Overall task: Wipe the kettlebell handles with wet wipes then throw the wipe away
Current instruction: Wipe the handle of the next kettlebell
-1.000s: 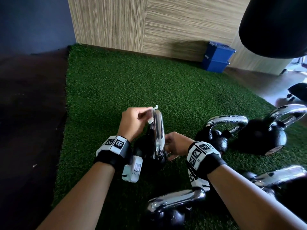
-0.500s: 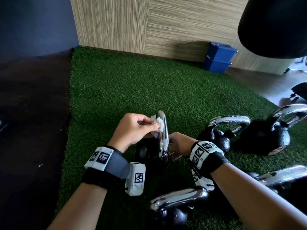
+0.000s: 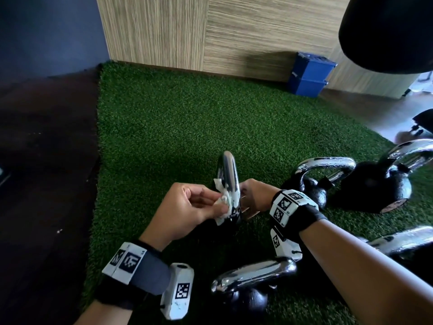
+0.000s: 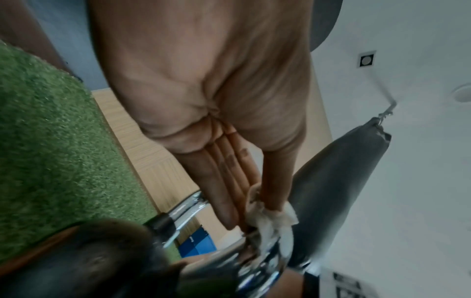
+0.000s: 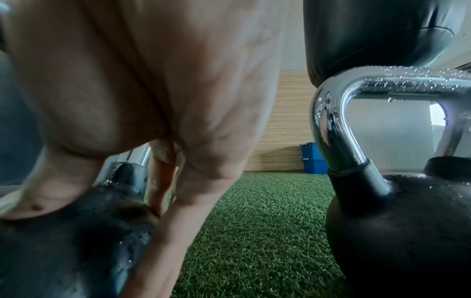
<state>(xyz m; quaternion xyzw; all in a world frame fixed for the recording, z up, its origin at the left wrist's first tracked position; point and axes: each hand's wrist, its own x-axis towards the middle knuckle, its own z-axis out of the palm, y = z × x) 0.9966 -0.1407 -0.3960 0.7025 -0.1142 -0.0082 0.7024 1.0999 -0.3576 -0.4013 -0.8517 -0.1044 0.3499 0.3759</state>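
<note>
On green turf stands a black kettlebell [image 5: 76, 231] whose chrome handle [image 3: 228, 174] rises edge-on to me. My left hand [image 3: 218, 205] pinches a crumpled white wet wipe [image 3: 222, 200] between thumb and fingers and presses it on the near, lower part of that handle. The left wrist view shows the wipe [image 4: 272, 221] wrapped over the chrome bar [image 4: 265, 254]. My right hand [image 3: 248, 195] grips the same kettlebell at the handle's base from the right, thumb and fingers [image 5: 165, 231] on either side of it.
Other chrome-handled kettlebells stand close by: one [image 3: 309, 186] right beside my right hand, a larger one [image 3: 375, 184] further right, one [image 3: 246, 299] nearest me. Two stacked blue bins [image 3: 309, 76] sit by the wooden wall. A black punching bag [image 3: 386, 31] hangs upper right. Dark floor [image 3: 46, 160] lies left.
My left hand has slid the wipe from the top of the handle down its near side toward the base. The right hand has kept its hold.
</note>
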